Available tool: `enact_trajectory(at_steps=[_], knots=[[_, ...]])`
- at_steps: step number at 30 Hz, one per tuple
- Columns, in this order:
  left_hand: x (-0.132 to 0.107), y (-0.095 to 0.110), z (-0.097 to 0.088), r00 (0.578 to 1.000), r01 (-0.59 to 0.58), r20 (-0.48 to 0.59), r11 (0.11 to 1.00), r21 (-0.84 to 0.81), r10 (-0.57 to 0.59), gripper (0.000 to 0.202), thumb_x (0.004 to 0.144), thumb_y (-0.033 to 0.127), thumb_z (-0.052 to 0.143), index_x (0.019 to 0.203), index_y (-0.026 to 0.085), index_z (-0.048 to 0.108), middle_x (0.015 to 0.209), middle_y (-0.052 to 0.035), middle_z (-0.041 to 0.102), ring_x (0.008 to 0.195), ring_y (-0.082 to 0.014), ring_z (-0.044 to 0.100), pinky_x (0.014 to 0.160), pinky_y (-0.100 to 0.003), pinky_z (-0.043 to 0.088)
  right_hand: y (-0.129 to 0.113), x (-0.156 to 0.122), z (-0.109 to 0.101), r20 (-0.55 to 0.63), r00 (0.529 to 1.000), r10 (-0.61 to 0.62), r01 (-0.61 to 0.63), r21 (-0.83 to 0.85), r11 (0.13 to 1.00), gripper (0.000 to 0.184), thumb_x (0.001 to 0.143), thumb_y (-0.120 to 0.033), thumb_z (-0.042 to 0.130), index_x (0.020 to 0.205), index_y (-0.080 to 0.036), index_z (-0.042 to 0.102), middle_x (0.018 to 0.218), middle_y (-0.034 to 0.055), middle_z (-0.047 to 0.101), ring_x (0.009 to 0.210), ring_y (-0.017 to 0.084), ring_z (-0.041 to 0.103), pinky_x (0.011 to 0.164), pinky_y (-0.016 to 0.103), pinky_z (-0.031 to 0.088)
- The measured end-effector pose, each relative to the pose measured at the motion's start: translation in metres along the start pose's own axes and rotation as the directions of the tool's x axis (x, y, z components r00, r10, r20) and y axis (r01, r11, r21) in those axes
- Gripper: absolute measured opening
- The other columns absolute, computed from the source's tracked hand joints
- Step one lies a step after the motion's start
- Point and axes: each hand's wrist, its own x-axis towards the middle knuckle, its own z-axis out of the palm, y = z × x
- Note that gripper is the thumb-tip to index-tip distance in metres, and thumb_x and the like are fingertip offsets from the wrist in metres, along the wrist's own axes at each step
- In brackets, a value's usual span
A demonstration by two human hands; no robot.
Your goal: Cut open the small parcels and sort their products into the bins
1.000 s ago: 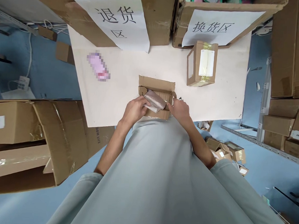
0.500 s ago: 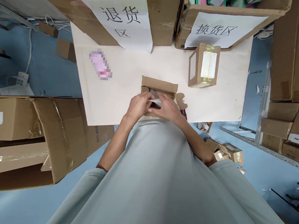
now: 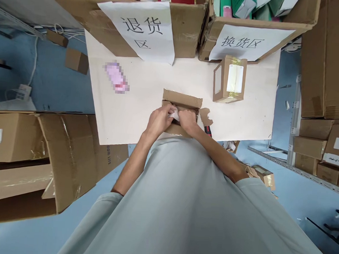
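Observation:
A small cardboard box (image 3: 182, 98) stands with its flaps open at the near edge of the white table (image 3: 143, 79). Over its opening, my left hand (image 3: 159, 120) pinches a thin, crumpled white wrapping (image 3: 175, 114); whether it is paper or plastic I cannot tell. My right hand (image 3: 188, 120) is closed in a fist against the other side of that wrapping. The fingers and wrists hide most of the box's inside. By the right wrist lies a red and black handle (image 3: 208, 131), its other end covered by a torn box flap (image 3: 205, 115).
A taped carton with a white label (image 3: 235, 78) stands back right. A blurred pink item (image 3: 116, 77) lies back left. Two large labelled boxes (image 3: 186, 32) holding goods line the table's far edge. Big cartons (image 3: 70, 155) flank the left; stacked boxes (image 3: 312, 147) stand right.
My right hand has curled from spread fingers into a fist, and the wrapping between my hands is more bunched up. The view has tilted slightly, showing more inside the far boxes.

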Motion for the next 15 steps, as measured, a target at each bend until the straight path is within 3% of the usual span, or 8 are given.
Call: enact_trajectory(at_steps=[4,7,10,12,15], knots=[[-0.003,-0.005,0.002,0.995,-0.061,-0.08,0.997,-0.037,0.058,0.045,0.091,0.007,0.062,0.132,0.022,0.075,0.127,-0.0083,0.083,0.122,-0.0307,0.077,0.111,-0.045,0.058,0.006,-0.009,-0.008,-0.042,0.999,-0.026,0.026,0.002,1.0,0.031,0.105,-0.001,0.058,0.116,-0.008,0.086,0.118,0.0253,0.087,0.113,0.035,0.084,0.095,0.037,0.062],[-0.007,-0.006,-0.002,0.977,-0.124,-0.182,0.99,-0.065,0.11,0.04,0.1,0.018,0.066,0.139,0.023,0.072,0.137,-0.0104,0.08,0.13,-0.0326,0.072,0.12,-0.05,0.054,0.016,-0.025,-0.017,-0.097,0.994,-0.05,0.058,0.08,0.995,0.027,0.103,-0.004,0.061,0.109,-0.011,0.086,0.115,0.0221,0.088,0.105,0.033,0.083,0.09,0.035,0.057],[-0.014,-0.008,-0.006,0.933,-0.12,-0.355,0.983,-0.139,0.063,0.063,0.101,0.042,0.081,0.157,0.022,0.062,0.159,-0.0165,0.068,0.151,-0.0368,0.06,0.131,-0.055,0.046,0.033,-0.049,-0.025,-0.23,0.973,-0.031,0.093,0.263,0.96,0.02,0.1,-0.011,0.067,0.1,-0.015,0.086,0.103,0.014,0.088,0.093,0.028,0.08,0.084,0.033,0.054],[-0.02,-0.009,-0.007,0.898,-0.076,-0.437,0.965,-0.251,-0.043,0.091,0.094,0.056,0.091,0.168,0.022,0.051,0.173,-0.0202,0.055,0.163,-0.0389,0.049,0.135,-0.057,0.042,0.046,-0.067,-0.029,-0.321,0.946,0.041,0.119,0.463,0.879,0.013,0.092,-0.014,0.071,0.089,-0.017,0.084,0.09,0.0069,0.085,0.086,0.024,0.077,0.08,0.03,0.052],[-0.026,-0.008,-0.005,0.884,0.005,-0.407,0.876,-0.482,-0.229,0.115,0.083,0.067,0.098,0.174,0.022,0.044,0.181,-0.023,0.046,0.17,-0.04,0.044,0.138,-0.059,0.038,0.062,-0.09,-0.033,-0.399,0.908,0.125,0.268,0.784,0.56,0.011,0.083,-0.027,0.078,0.087,-0.018,0.083,0.085,0.0016,0.083,0.084,0.022,0.076,0.077,0.027,0.055]])
